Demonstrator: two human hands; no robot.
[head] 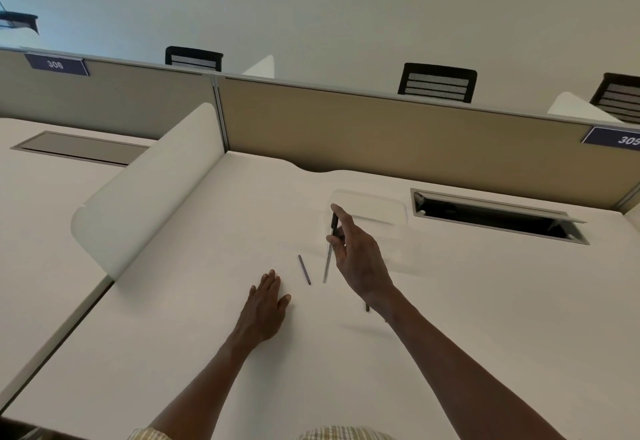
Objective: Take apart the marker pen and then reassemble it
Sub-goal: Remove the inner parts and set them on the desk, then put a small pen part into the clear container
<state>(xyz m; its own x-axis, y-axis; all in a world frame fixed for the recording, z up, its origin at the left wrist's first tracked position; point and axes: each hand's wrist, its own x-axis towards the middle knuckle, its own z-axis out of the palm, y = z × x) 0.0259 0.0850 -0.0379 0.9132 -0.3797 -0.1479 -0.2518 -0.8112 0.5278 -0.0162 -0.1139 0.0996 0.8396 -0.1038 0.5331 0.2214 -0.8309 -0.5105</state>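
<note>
right hand (360, 259) holds marker barrel (329, 256) near upright, dark end up.

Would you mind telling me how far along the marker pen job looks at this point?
Disassembly looks done: a thin dark rod lies loose on the desk, apart from the pen. In hand: the right hand holds the pen barrel upright, while the left hand rests flat, empty. Left: putting the rod back and closing the pen, probably.

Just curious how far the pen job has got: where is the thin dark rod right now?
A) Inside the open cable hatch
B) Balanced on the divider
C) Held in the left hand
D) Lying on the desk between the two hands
D: the thin dark rod lies loose on the desk, between the flat left hand and the right hand holding the pen barrel.
</note>
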